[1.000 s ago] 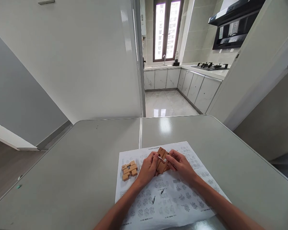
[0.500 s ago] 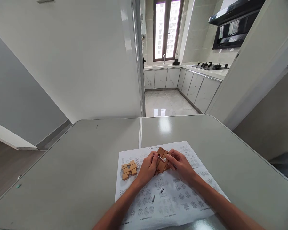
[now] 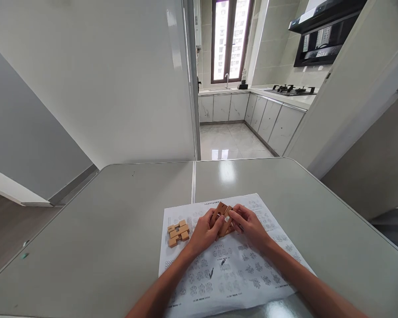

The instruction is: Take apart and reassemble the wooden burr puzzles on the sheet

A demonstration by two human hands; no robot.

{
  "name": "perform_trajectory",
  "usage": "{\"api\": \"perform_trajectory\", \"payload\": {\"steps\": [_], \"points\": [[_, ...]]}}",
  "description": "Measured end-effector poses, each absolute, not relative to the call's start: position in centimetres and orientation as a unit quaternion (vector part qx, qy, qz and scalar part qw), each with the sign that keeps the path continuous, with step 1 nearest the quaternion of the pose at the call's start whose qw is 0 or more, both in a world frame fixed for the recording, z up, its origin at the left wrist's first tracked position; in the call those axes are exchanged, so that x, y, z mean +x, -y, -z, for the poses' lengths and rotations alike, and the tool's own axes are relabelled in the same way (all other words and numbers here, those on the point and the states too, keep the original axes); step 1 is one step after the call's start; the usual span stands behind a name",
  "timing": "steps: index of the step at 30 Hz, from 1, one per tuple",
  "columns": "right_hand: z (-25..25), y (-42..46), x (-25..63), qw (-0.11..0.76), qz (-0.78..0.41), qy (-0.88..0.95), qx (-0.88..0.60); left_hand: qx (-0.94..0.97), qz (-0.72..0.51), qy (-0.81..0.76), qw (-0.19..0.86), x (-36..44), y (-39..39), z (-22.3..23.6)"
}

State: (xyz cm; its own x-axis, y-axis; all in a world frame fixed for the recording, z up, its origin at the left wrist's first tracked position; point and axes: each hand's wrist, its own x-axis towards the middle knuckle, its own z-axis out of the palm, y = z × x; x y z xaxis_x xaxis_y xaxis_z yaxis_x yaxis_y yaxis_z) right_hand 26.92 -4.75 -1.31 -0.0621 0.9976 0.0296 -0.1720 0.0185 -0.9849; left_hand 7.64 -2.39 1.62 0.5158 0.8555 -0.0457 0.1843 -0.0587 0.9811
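Both hands meet over a printed sheet [image 3: 230, 302], around a brown wooden puzzle [image 3: 226, 226] made of flat notched pieces. My left hand [image 3: 203, 232] grips the puzzle's left side, thumb laid across its face. On the opposite side my right hand [image 3: 250, 224] pinches the edge between thumb and fingers. A gap shows between two of the pieces, and the fingers cover much of the rest. Left of my left hand, several lighter wooden puzzle pieces [image 3: 183, 229] lie interlocked flat on the sheet.
The sheet lies on a grey-green table [image 3: 102, 247] with a pale seam running down its middle. A small green bit [image 3: 24, 255] is near the left edge. Beyond the far edge are a white panel [image 3: 119, 88] and a kitchen with marbled cabinets [image 3: 222, 108].
The left thumb has shifted right and down over the puzzle's face. A thin pale strip seen earlier by that thumb no longer shows. The loose pieces stay put.
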Motion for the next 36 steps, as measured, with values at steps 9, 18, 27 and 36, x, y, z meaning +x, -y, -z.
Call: {"api": "perform_trajectory", "payload": {"steps": [9, 18, 27, 36], "points": [[0.8, 4.8, 27.0, 0.515, -0.508, 0.516, -0.460, 0.635, -0.359, -0.417, 0.543, 7.9, 1.9, -1.2], [1.3, 4.7, 27.7, 0.379, -0.233, 0.773, -0.453, 0.522, -0.416, -0.432, 0.606, 8.4, 1.4, -0.9], [1.6, 4.8, 27.5, 0.316, -0.224, 0.803, -0.453, 0.496, -0.448, -0.467, 0.578, 8.0, 1.4, -0.7], [1.5, 4.8, 27.4, 0.321, -0.205, 0.815, -0.437, 0.536, -0.441, -0.459, 0.555, 7.6, 1.6, -1.2]]}}
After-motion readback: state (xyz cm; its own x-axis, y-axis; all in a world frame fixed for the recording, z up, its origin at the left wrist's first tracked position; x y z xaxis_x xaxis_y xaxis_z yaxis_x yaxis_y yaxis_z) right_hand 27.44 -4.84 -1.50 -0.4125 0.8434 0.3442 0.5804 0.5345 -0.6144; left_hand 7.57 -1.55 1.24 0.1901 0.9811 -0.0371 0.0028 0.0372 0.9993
